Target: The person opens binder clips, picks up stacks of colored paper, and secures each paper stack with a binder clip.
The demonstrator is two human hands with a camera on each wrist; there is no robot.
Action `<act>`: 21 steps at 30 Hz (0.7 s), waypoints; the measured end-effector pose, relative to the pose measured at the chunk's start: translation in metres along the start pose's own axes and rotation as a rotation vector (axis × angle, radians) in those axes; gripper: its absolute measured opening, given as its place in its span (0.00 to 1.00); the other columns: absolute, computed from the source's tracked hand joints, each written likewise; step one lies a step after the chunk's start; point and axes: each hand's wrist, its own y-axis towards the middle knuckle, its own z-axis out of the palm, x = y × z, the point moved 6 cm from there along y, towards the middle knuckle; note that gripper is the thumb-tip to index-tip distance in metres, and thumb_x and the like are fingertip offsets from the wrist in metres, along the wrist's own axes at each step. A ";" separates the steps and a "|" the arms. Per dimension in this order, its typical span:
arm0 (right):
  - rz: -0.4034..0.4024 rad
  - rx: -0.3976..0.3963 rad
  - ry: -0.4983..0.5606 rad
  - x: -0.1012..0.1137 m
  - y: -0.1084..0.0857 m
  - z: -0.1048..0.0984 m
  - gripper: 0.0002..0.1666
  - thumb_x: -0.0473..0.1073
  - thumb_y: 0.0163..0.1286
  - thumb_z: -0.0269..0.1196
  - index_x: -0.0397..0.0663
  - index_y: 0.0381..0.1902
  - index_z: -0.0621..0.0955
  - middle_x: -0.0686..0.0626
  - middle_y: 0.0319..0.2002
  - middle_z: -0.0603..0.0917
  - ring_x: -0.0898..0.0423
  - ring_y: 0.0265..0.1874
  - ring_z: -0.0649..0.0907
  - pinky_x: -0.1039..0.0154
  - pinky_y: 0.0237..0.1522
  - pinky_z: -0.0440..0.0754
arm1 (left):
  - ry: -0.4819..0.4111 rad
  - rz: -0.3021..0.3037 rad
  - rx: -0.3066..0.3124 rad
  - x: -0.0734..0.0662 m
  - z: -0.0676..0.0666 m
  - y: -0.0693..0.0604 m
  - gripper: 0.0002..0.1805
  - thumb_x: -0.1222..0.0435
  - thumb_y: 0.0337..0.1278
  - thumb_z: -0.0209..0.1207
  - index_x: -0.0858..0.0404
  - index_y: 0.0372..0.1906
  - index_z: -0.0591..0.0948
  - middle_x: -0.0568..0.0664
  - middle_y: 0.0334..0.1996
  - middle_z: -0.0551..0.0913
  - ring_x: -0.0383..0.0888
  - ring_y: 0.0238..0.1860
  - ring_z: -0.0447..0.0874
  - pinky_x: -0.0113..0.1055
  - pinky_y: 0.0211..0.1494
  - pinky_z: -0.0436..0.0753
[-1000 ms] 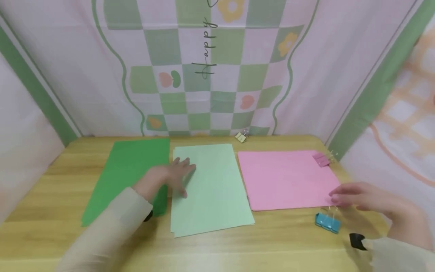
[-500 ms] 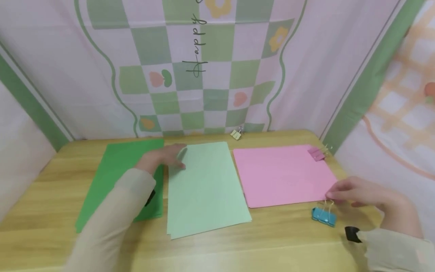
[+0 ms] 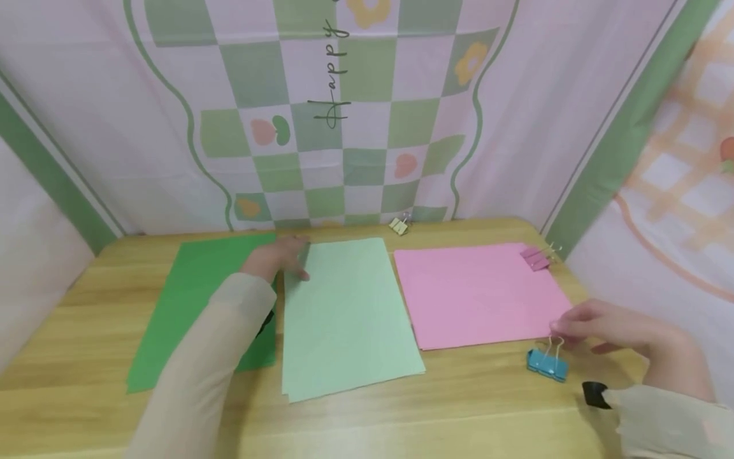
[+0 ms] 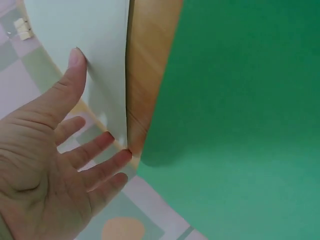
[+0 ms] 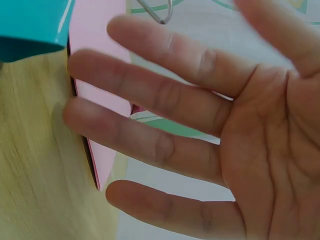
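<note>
Head view: left hand (image 3: 282,255) spread wide, gripping nothing, at upper-left corner of pale green paper (image 3: 350,322), frame centre; lower right, right hand (image 3: 627,328) empty, fingers extended, near pink paper (image 3: 482,296) and blue clip (image 3: 547,365).

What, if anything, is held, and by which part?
Nothing appears held: the left hand has spread fingers at the far left corner of the mint paper; the right hand has straight fingers at the near right corner of the pink paper.

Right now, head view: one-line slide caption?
Left hand at the light-green paper, right hand at the pink paper near a blue binder clip.
</note>
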 end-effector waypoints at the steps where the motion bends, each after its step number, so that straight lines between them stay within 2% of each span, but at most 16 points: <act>1: -0.016 0.016 -0.004 0.001 0.000 0.001 0.21 0.49 0.79 0.50 0.41 0.54 0.82 0.46 0.50 0.85 0.65 0.44 0.82 0.46 0.45 0.83 | 0.004 -0.015 -0.006 0.000 -0.001 0.000 0.52 0.58 0.59 0.68 0.65 0.79 0.48 0.64 0.79 0.45 0.63 0.79 0.41 0.58 0.80 0.48; 6: -0.066 0.082 0.015 0.003 -0.001 0.005 0.15 0.44 0.77 0.54 0.40 0.52 0.80 0.46 0.49 0.84 0.66 0.45 0.81 0.50 0.45 0.82 | 0.066 -0.043 -0.009 -0.002 -0.002 0.001 0.53 0.56 0.58 0.68 0.68 0.78 0.48 0.66 0.79 0.45 0.64 0.79 0.41 0.57 0.80 0.48; 16: -0.094 0.085 0.030 0.004 0.004 0.008 0.10 0.41 0.75 0.55 0.39 0.42 0.78 0.50 0.39 0.83 0.62 0.41 0.80 0.46 0.41 0.81 | 0.151 -0.056 0.033 -0.003 -0.004 0.006 0.55 0.54 0.57 0.69 0.69 0.78 0.48 0.68 0.78 0.48 0.65 0.79 0.43 0.57 0.80 0.51; 21: -0.111 0.083 0.007 0.011 0.007 0.012 0.10 0.40 0.73 0.57 0.37 0.35 0.76 0.55 0.33 0.79 0.65 0.36 0.76 0.54 0.35 0.78 | 0.176 -0.104 0.056 0.002 -0.003 0.007 0.58 0.50 0.51 0.72 0.69 0.77 0.51 0.68 0.77 0.53 0.65 0.77 0.50 0.57 0.78 0.57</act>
